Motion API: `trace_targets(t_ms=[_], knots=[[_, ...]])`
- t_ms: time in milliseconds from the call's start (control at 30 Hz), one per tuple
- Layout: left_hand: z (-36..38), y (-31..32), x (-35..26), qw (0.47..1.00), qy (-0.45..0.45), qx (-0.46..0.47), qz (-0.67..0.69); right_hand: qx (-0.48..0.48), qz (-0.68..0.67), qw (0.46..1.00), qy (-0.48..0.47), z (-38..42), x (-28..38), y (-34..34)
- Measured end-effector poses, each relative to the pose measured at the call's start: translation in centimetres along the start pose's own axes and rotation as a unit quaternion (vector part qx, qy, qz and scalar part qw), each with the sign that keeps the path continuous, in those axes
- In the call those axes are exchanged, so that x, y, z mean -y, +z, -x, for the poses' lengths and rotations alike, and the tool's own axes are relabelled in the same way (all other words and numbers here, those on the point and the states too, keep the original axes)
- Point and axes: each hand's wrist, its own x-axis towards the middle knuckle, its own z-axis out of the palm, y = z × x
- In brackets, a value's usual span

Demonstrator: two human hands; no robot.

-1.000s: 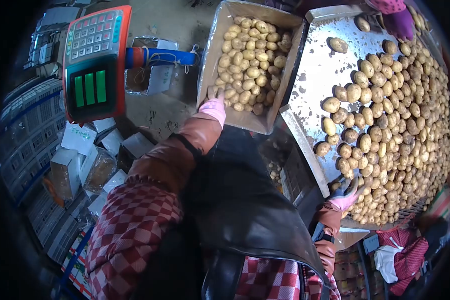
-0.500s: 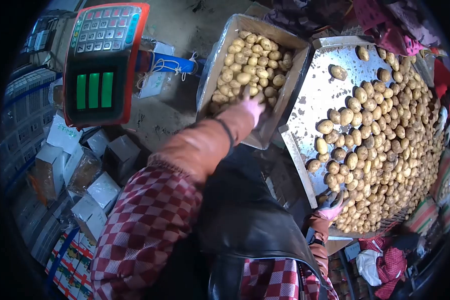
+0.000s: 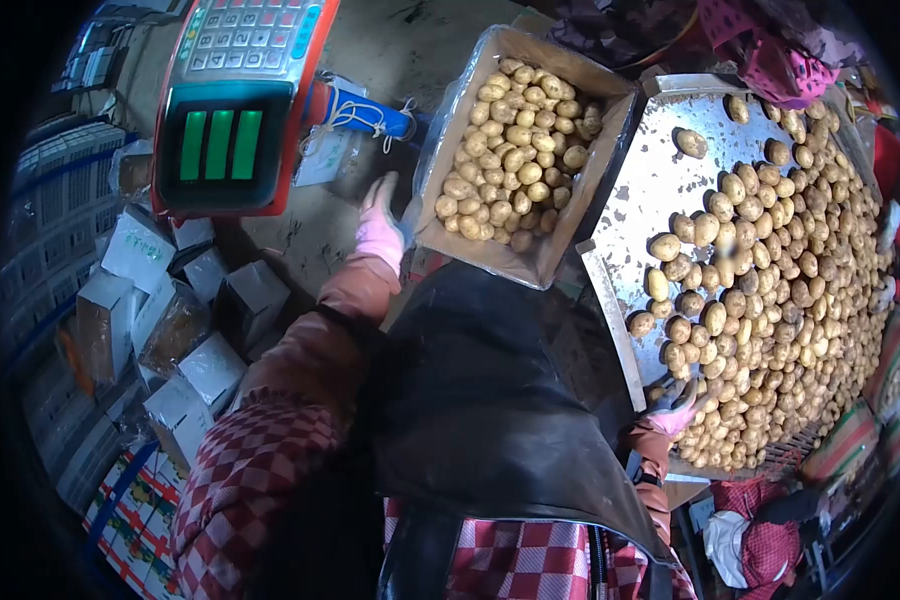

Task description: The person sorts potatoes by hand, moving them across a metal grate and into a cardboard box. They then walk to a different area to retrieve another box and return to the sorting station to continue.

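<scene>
Single head-worn view — wide fisheye, steeply downward, close above the sorting table (image 3: pixel 638 190)

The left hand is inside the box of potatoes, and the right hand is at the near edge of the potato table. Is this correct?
Not quite. In the head view the left hand is outside the box, beside its left wall, open and empty. The right hand is indeed at the near edge of the table.
</scene>
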Motion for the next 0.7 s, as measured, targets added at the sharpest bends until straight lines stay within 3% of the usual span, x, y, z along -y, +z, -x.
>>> trace_targets(t_ms=[33, 67, 100, 167, 233, 267, 300, 367, 433, 500, 600, 667, 700], knots=[[0.6, 0.9, 0.8, 1.0, -0.001, -0.003, 0.0, -0.004, 0.001, 1.0, -0.005, 0.0, -0.3, 0.2], [1.1, 2.0, 1.5, 0.933, -0.266, 0.092, 0.224, -0.006, -0.001, 1.0, -0.008, 0.0, -0.6, 0.5], [1.6, 3.4, 3.1, 0.861, -0.367, 0.158, 0.314, -0.012, -0.018, 1.0, -0.005, 0.2, -0.8, 0.7], [2.5, 5.9, 6.2, 0.652, -0.585, 0.247, 0.414, -0.018, -0.036, 0.999, -0.003, 0.2, -0.6, 0.6], [3.9, 8.2, 8.3, 0.614, -0.445, 0.244, 0.605, -0.018, 0.03, 0.999, -0.01, 0.2, 0.2, 0.0], [3.8, 8.1, 9.3, 0.614, -0.442, 0.243, 0.607, -0.019, 0.058, 0.998, -0.017, 0.3, 0.6, -0.3], [3.6, 7.5, 10.6, 0.692, -0.383, 0.305, 0.531, -0.022, 0.055, 0.998, -0.018, 0.2, 0.4, -0.3], [3.6, 5.6, 9.4, 0.76, -0.314, 0.357, 0.443, -0.034, 0.077, 0.996, -0.03, 0.3, -0.1, 0.2], [3.7, 0.6, 2.9, 0.728, -0.447, 0.198, 0.481, -0.046, 0.064, 0.996, -0.041, 0.5, -0.2, 0.4], [3.9, -2.0, 0.2, 0.717, -0.442, 0.207, 0.498, -0.051, 0.051, 0.996, -0.047, 0.5, 0.0, 0.3], [4.5, -3.3, -2.7, 0.742, -0.386, 0.2, 0.511, -0.048, 0.049, 0.997, -0.043, 0.5, 0.6, 0.1], [4.2, -3.0, -2.3, 0.847, -0.344, 0.103, 0.392, -0.065, 0.064, 0.995, -0.05, 0.5, -0.4, 0.9], [3.8, -3.9, -3.9, 0.851, -0.338, 0.105, 0.389, -0.067, 0.058, 0.995, -0.044, 0.7, -0.7, 1.0]])
